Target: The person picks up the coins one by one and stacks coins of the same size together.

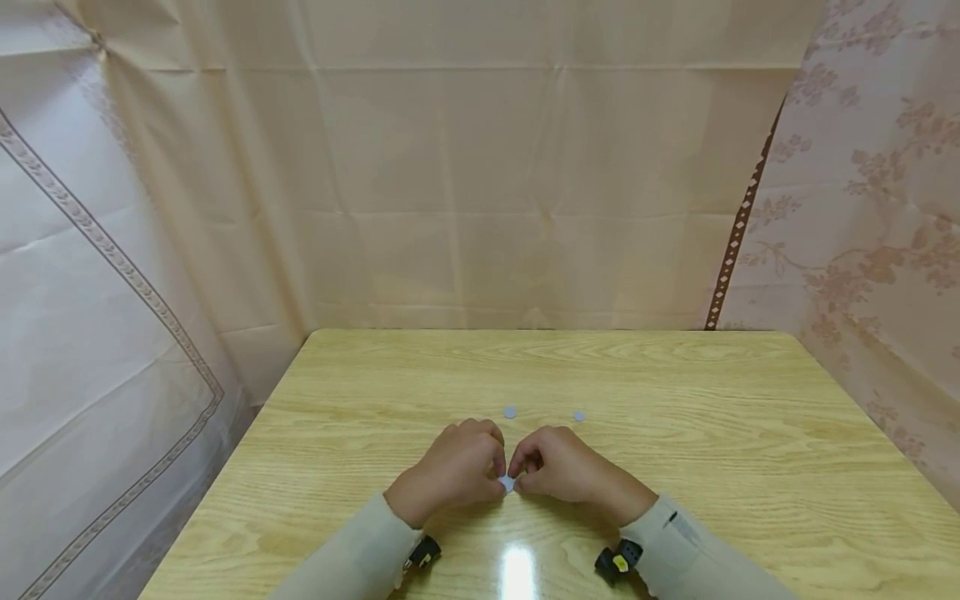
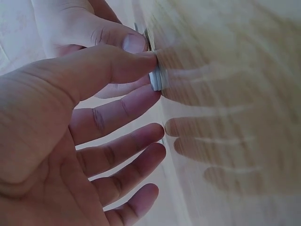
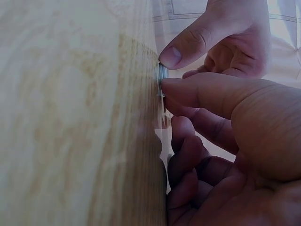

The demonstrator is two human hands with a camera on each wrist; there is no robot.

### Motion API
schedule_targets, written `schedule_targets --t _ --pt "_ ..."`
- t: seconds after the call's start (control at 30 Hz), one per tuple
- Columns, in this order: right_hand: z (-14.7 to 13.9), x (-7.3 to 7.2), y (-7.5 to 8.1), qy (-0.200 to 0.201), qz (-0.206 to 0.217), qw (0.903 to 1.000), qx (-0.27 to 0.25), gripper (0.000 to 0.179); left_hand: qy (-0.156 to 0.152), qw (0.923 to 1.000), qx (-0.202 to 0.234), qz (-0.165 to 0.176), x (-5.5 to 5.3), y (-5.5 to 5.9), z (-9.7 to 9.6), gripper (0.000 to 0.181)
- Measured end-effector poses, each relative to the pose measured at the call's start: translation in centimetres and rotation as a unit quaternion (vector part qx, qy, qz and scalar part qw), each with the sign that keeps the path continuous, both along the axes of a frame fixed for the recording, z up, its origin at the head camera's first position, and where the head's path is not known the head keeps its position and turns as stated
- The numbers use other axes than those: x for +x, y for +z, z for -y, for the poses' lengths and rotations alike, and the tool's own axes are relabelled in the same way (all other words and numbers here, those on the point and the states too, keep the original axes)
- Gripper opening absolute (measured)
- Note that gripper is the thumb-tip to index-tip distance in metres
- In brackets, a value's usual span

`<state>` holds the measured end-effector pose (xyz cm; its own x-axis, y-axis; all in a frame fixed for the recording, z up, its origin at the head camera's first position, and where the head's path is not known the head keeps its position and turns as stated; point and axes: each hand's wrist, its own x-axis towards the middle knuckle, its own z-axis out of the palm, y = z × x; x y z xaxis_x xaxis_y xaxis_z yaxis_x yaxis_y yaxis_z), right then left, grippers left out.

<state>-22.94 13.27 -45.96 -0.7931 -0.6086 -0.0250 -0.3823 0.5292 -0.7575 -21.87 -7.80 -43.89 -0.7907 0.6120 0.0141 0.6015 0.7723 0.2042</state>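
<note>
So, both hands are working on one tiny thing: a thin pale blue-grey disc stack (image 1: pixel 507 483), sitting at the wood-grain table's (image 1: pixel 675 383) surface right between the fingertips. Side-on in the left wrist view it looks like at least two layers, though I can't tell the exact count.

Taking that stack as the clock centre in the head view, the left hand (image 1: pixel 461 467) is at about 9 o'clock, pinching it between thumb and index finger, its other fingers fanned apart beside the tabletop. Right hand (image 1: pixel 562 467) comes in from about 3 o'clock, thumb and index finger pinching the opposite edge, remaining fingers curled in toward the palm. The thumbs are super close together.

Two loose ones lie flat further up: a round disc (image 1: pixel 510 412) at 12 o'clock and a smaller-looking disc (image 1: pixel 579 417) between 1 and 2, well apart from each other. Light sleeves (image 1: pixel 705 550) reach in from 7 and 5, and a plain beige cloth (image 1: pixel 510 167) hangs behind the table, up at 12.
</note>
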Motion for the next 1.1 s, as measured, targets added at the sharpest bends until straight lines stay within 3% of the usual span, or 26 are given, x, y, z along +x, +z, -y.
schedule_targets --t 0.47,0.7,1.1 --pt "-0.7 -0.4 0.5 -0.014 0.036 0.9989 -0.025 0.007 0.001 0.9997 -0.012 -0.020 0.0 0.1 -0.1 0.014" --pt "-1.2 -0.8 1.0 -0.039 0.015 0.9990 -0.017 0.005 0.008 0.9989 -0.027 -0.037 -0.2 0.0 0.1 0.013" --pt "-1.7 -1.2 1.3 -0.050 0.002 0.9987 -0.009 0.005 0.023 0.9993 -0.020 -0.021 -0.6 0.2 0.8 0.014"
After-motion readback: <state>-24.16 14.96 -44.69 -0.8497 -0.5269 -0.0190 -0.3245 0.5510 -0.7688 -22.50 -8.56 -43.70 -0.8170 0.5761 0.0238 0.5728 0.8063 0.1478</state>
